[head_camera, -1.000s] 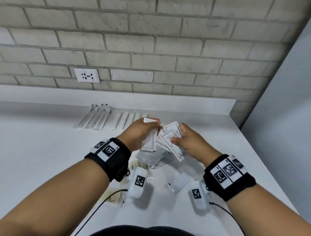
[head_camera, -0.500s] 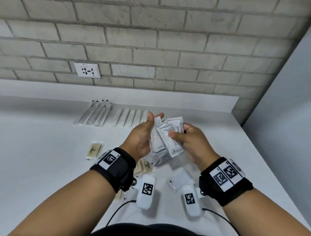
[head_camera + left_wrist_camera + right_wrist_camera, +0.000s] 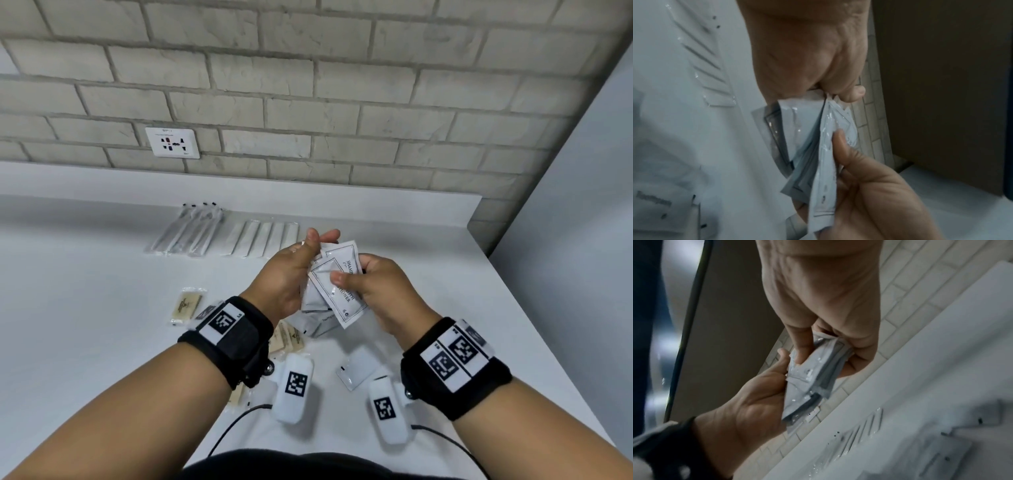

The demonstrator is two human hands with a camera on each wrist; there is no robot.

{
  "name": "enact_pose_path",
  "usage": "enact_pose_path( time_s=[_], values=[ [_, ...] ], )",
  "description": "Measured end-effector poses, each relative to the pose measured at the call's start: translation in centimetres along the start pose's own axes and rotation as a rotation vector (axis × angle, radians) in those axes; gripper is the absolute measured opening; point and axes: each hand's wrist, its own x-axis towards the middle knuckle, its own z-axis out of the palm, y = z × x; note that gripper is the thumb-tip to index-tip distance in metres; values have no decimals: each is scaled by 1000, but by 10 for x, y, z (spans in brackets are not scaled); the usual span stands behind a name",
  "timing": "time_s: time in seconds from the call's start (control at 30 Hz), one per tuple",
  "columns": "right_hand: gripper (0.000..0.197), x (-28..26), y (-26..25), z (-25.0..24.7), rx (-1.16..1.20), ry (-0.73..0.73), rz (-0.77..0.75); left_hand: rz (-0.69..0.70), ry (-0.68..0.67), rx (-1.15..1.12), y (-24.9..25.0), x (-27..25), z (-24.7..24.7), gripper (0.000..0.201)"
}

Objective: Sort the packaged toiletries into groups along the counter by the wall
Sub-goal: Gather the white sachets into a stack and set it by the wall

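Four clear sleeves (image 3: 186, 228) and five white strips (image 3: 263, 238) lie in rows on the table (image 3: 85, 291) by the wall. Both hands hold a fanned stack of white sachets (image 3: 337, 291) above it: left hand (image 3: 284, 281) grip closed around them, right hand (image 3: 373, 287) thumb pinching. Since earlier, the stack sits tighter, hands barely shifted

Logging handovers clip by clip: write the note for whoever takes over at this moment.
Left hand and right hand both hold a stack of white sachets above the counter.
Done: wrapped toothbrushes and narrow white packets lie in rows by the wall.
Left: set down the sachets as a group; tan soap packets, a toothpaste pack and one white sachet still lie loose near the front.
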Motion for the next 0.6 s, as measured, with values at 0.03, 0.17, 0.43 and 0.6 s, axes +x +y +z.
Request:
enact_pose_path(
  time_s=[0.03,0.17,0.43,0.6],
  values=[
    [16,-1,1,0,12,12,-2,-17,-8,21,0,-1,0,42],
    [7,5,-4,-12,-75,136,-110,-49,32,45,0,-5,-6,66],
    [25,17,-8,-45,-1064,196,-1107,-205,24,85,10,-4,-14,36],
    [35,18,8,-58,-1031,259,-1062,-52,73,152,7,-5,-13,25]
  ],
)
